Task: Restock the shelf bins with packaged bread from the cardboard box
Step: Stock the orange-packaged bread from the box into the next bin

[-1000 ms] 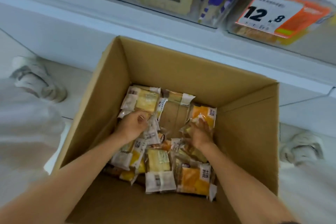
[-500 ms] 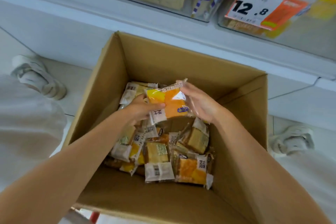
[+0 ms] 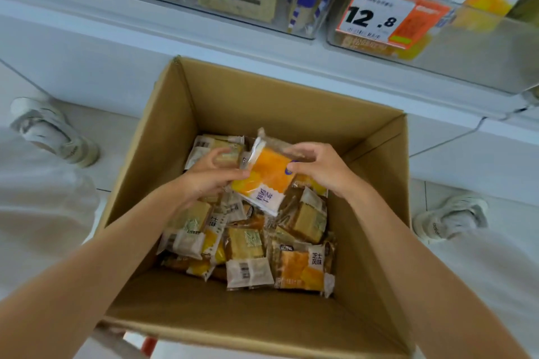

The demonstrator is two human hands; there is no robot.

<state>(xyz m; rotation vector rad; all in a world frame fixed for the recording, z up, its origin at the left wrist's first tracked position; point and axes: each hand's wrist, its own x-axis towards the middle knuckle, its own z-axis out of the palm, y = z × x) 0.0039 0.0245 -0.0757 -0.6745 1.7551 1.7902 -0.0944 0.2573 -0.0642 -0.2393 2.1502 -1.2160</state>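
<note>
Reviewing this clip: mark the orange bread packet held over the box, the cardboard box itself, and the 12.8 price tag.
orange bread packet (image 3: 269,172), head view, orange middle of the wrapper.
cardboard box (image 3: 277,108), head view, inside of the far wall.
price tag (image 3: 376,17), head view, white part by the digits.

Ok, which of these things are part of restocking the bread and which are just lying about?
In the job: orange bread packet, pinched by left hand and right hand; loose packets in the cardboard box; clear shelf bins.
Just there: price tag; white shoes; floor tiles.
</note>
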